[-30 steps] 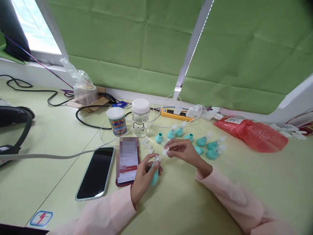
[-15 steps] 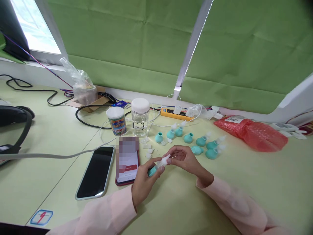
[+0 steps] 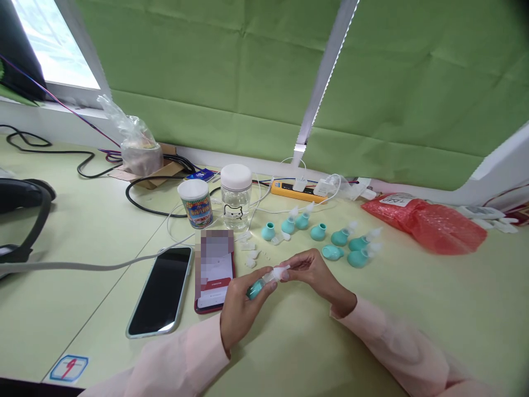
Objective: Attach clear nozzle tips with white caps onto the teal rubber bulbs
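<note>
My left hand is closed round a nasal aspirator, which has a teal bulb, a clear middle and a white soft tip. The tip points right, where my right hand pinches its end between thumb and fingers. Beyond my hands stand several more teal aspirators with tips fitted, such as one aspirator at the right. Two bare bulbs stand upright with open necks, one bulb among the group. Another bulb lies on its side near my right hand. Small white tips lie left of the bulbs.
Left of my hands lie a lit phone and a dark phone. Behind them stand a printed cup and a clear bottle. A yellow power strip, cables and a red plastic bag line the back.
My right hand has shifted slightly down and left, its fingers remaining at the aspirator's tip. The aspirator has tilted slightly flatter in my left hand.
</note>
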{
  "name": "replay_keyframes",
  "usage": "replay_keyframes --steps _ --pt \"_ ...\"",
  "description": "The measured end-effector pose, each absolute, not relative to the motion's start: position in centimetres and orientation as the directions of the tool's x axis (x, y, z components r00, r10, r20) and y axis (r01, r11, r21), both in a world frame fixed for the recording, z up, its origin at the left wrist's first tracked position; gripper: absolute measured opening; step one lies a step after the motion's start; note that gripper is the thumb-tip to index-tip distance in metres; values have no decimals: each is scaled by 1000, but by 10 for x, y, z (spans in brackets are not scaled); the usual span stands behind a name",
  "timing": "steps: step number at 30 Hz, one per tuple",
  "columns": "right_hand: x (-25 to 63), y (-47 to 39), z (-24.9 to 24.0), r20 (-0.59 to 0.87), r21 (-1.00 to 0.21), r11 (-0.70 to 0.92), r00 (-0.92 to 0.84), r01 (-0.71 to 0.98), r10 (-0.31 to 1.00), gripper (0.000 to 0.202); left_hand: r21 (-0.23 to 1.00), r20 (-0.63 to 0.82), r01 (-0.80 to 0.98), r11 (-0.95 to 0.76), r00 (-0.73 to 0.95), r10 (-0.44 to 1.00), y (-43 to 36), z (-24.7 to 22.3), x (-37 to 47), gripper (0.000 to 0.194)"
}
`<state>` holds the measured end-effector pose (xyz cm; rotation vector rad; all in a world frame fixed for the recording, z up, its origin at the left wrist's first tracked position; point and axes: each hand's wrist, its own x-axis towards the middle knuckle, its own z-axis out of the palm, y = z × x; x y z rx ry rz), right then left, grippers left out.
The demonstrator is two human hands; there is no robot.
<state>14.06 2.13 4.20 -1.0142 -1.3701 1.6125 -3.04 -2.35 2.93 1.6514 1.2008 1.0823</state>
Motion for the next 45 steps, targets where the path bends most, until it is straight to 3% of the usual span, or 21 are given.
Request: replay_keyframes --steps 6,15,20,24,27,30,34,38,40,43,45 --pt "147 25 47 -156 -987 -152 -437 45 886 23 782 300 479 -398 270 915 -23 26 -32 31" --pt "150 28 49 -210 -976 -210 -548 64 810 17 503 444 613 -610 422 790 -23 23 -33 33" --pt "151 20 55 -206 -977 -205 -512 59 834 14 605 398 547 -579 422 814 -25 24 -34 35" --pt "167 22 86 -94 -983 -27 -366 184 926 16 660 404 500 -560 393 826 -28 29 -34 57" --pt "188 33 107 40 -940 104 -199 325 979 13 620 450 513 -594 389 804 -30 31 -33 52" --pt "203 49 108 159 -823 175 -77 541 984 15 539 467 527 -657 462 754 -32 28 -30 33" --pt "211 71 87 309 -563 233 -60 793 949 16 416 482 537 -734 555 679 -33 21 -26 15" --pt "214 82 74 326 -418 205 -65 885 943 20 367 506 562 -741 548 666 -31 18 -25 14" --pt "213 80 74 359 -281 171 -62 944 931 24 340 509 575 -744 552 660 -30 18 -26 15" --pt "204 70 78 579 -78 159 -85 984 811 29 285 495 591 -754 583 644 -30 18 -26 18" --pt "191 61 79 706 -25 273 -176 962 686 26 252 478 604 -756 602 640 -30 18 -25 20"
